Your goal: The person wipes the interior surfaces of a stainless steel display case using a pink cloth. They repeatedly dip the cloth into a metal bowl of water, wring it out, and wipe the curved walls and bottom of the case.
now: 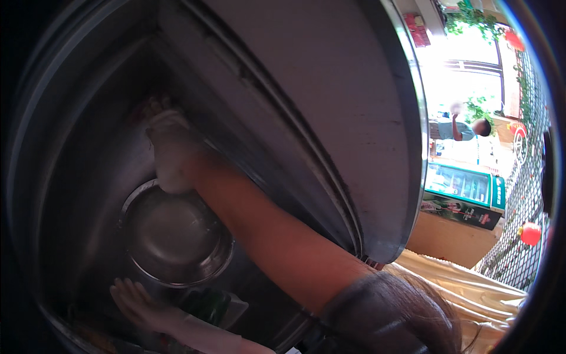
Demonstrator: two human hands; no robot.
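Observation:
My left hand (170, 155), in a pale glove, reaches deep into a dark metal-lined compartment. Its fingers are near a dim reddish thing (140, 111); shadow hides whether they grip it. Beside the wrist is a round shiny metal bowl (174, 234), partly overlapped by the glove's heel. Lower in the picture, my right hand (137, 305), also in a pale glove, has its fingers extended and apart, with no object visible in them. A dark green object (210, 305) and a pale container (236, 309) lie near the right forearm.
A rubber-like seal (287, 128) borders the compartment beside a broad panel (345, 110). Golden fabric (460, 283) hangs at lower right. Farther off are a person (460, 130) with a raised hand, a green-framed display case (464, 183), red lanterns (529, 233) and a lattice (519, 221).

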